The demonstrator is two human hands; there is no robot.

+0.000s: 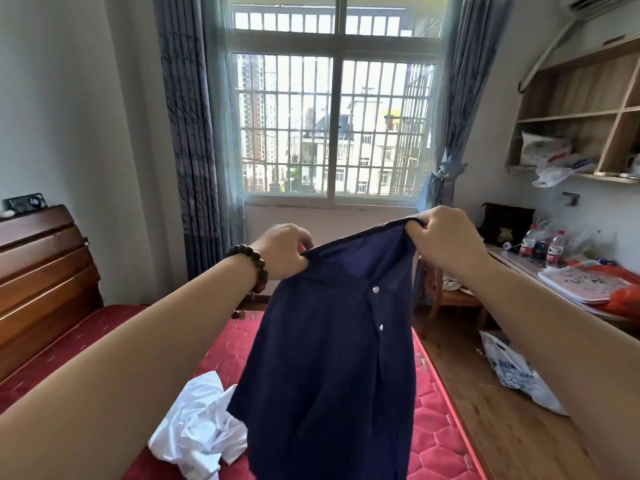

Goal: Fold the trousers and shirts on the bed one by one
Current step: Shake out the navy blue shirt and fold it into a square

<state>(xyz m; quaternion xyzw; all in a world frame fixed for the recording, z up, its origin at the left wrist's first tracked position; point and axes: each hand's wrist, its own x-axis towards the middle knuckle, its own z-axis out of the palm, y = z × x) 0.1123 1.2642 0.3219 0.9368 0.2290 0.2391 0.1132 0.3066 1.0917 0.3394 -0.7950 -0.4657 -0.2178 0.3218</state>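
A navy blue buttoned shirt [332, 368] hangs in the air above the bed, held up by its top edge. My left hand [282, 251], with a bead bracelet on the wrist, pinches the shirt's left top corner. My right hand [440, 237] grips the right top corner a little higher. Two white buttons show on the shirt's front. A crumpled white garment [197, 427] lies on the red quilted mattress [440, 427] below, partly hidden behind the hanging shirt.
A dark wooden headboard [45, 271] stands at the left. A barred window [332, 126] with grey curtains is straight ahead. At the right are a cluttered desk [571, 282] with bottles, wall shelves, a wooden chair and a plastic bag [516, 372] on the wood floor.
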